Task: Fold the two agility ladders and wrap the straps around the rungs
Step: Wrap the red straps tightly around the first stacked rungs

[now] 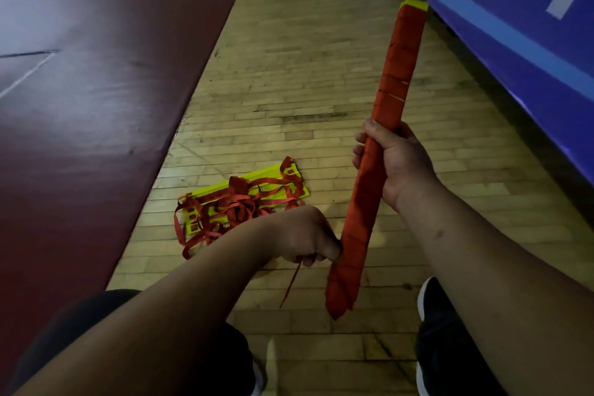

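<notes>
A folded ladder bundle (390,87), yellow rungs wound almost fully in red strap, stands tilted in the air with a yellow tip at its top. My right hand (393,159) grips it round the middle. My left hand (305,236) pinches the loose strap end (291,283) against the bundle's lower part; the tail hangs down from my fist. The second ladder (238,206) lies on the wooden floor to the left, its yellow rungs stacked flat under a tangle of loose red straps.
A dark red mat (96,90) covers the floor on the left. A blue padded banner (520,26) runs along the right. My black shoe (443,341) and my dark-clad knee (96,315) sit at the bottom of the view.
</notes>
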Action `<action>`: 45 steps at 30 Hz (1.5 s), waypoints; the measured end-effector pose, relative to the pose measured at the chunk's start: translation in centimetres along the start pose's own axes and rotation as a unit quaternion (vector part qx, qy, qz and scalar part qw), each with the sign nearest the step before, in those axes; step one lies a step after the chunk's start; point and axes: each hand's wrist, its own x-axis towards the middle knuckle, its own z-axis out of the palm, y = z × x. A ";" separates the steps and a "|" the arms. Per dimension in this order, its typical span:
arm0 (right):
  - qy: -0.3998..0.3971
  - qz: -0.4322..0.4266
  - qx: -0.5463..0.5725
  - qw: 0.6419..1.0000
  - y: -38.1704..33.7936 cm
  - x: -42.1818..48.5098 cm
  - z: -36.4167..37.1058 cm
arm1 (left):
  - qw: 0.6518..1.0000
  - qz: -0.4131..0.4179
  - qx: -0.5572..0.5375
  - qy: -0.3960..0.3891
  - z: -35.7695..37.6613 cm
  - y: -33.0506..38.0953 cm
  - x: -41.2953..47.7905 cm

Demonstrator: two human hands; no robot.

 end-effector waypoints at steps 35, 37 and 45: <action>-0.017 -0.006 -0.023 1.000 0.9 -0.4 0.7 | 0.969 -0.016 0.187 0.161 2.5 -0.3 1.2; -0.036 0.020 0.006 0.999 0.5 -0.7 0.9 | 0.982 0.018 0.144 0.124 1.9 0.4 0.3; -0.176 0.092 0.055 0.978 -0.7 -1.9 0.1 | 0.992 0.087 0.042 -0.080 0.7 1.5 -2.2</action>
